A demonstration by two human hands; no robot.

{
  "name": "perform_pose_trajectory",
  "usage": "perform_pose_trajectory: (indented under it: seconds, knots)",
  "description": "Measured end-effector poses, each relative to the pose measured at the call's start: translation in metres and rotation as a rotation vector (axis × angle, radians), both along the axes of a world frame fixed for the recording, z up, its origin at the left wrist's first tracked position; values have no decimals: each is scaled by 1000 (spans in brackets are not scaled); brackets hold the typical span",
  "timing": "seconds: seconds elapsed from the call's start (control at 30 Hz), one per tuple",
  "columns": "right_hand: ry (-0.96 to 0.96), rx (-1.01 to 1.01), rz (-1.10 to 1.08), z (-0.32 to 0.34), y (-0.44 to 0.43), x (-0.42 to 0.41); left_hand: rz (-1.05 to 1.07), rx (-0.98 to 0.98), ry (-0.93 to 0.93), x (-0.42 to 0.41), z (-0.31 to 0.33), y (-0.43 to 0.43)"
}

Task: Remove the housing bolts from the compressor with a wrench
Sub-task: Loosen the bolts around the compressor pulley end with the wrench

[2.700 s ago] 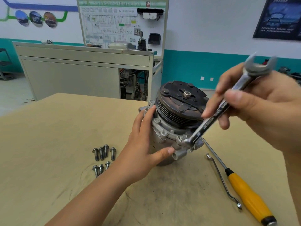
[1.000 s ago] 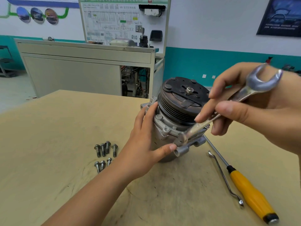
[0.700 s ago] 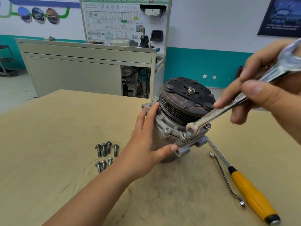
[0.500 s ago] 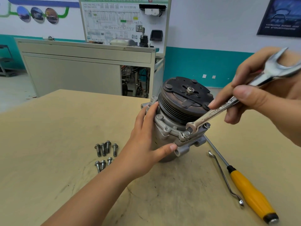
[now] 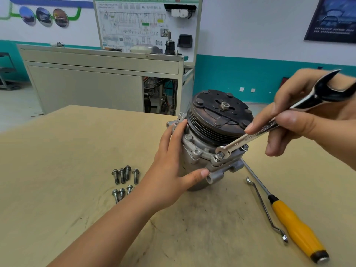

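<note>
The step in hand looks to be loosening one housing bolt (image 5: 220, 155) on the front flange of the compressor (image 5: 202, 146), which stands upright on the surface (image 5: 77, 160) with its pulley facing up. One wrench (image 5: 240, 142) is in use: its ring end sits over that bolt's head and its open end points up and right, past the right hand (image 5: 312, 124). That hand grasps the shank, thumb on the near side and fingers (image 5: 254, 128) on the far side. The left hand (image 5: 169, 174) grips the compressor, fingers curled round its left side and the thumb against the body just beside a port. The next move, as I judge it, calls for swinging the shank about the bolt with the ring square on the head, while the left hand resists the twist so the body neither turns nor tips. The pulley rim sits close above the shank and may limit the arc, so short strokes seem likely. Counted: seven loose bolts (image 5: 122, 176) lie left of the compressor, four in a far row and three in a near row, and the forearm may hide more. One more head (image 5: 244, 147) shows on the flange right of the ring end; the other bosses are too small to tell. One screwdriver (image 5: 296, 230) and one hooked rod (image 5: 266, 209) lie side by side to the right.
</note>
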State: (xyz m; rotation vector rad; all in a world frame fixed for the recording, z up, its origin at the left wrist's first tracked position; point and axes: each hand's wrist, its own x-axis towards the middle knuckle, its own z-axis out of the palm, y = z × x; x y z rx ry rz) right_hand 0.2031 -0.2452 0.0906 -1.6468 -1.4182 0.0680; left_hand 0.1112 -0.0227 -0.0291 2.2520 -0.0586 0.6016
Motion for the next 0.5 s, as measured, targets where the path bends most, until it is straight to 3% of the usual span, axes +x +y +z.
perform_pose_trajectory:
  seconds: [0.2, 0.5]
  knots:
    - [98, 106, 112, -2, 0, -2, 4, 1, 3, 0, 0, 0]
    - [159, 207, 69, -4, 6, -4, -3, -2, -10, 0, 1, -1]
